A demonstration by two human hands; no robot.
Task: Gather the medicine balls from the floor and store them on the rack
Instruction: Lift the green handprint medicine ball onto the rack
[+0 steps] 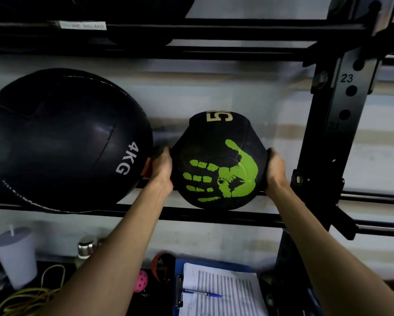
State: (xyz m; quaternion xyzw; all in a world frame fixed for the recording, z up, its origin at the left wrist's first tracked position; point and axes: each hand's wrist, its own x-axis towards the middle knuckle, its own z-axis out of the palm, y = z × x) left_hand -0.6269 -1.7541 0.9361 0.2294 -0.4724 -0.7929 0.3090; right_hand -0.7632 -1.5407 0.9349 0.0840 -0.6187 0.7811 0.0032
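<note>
A black rubber medicine ball (pixel 218 165) printed with a green handprint is gripped on either side by the left hand (pixel 161 167) and right hand (pixel 275 167), resting on the rails of the black steel rack (pixel 237 218) near its right upright, just beside a larger black 4KG ball (pixel 61 140).

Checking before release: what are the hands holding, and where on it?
The green-handprint medicine ball, gripped at its sides: left hand on the left, right hand on the right.
</note>
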